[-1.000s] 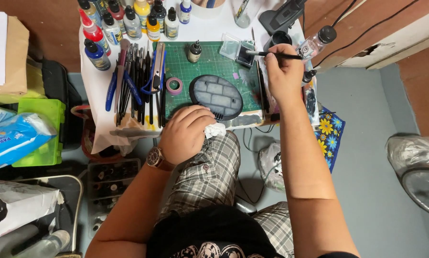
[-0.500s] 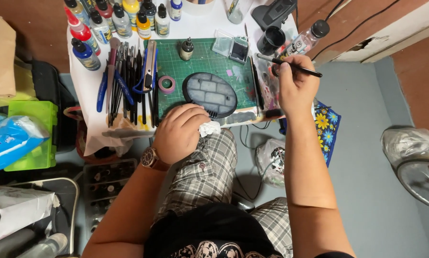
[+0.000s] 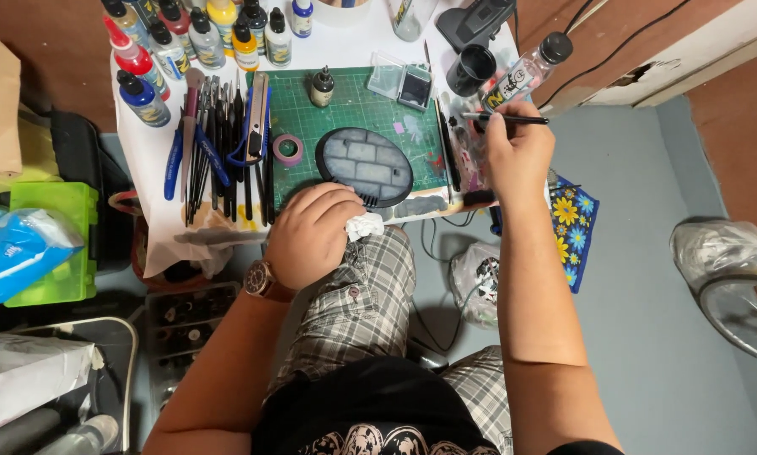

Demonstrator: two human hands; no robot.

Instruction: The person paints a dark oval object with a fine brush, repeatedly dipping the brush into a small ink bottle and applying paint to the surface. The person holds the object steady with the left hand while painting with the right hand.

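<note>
Paint bottles (image 3: 201, 38) and brushes (image 3: 222, 143) flank the oval base (image 3: 366, 164).

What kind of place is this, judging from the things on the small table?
Probably a home hobby corner for painting miniatures. A row of paint bottles stands behind a green cutting mat with an oval brick-patterned base, brushes and tools lie beside it, and the right hand holds a thin brush.

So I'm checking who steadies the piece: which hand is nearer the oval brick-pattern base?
Left. The left hand rests at the oval base's near edge; the right hand, holding a brush, is off to its right.
</note>
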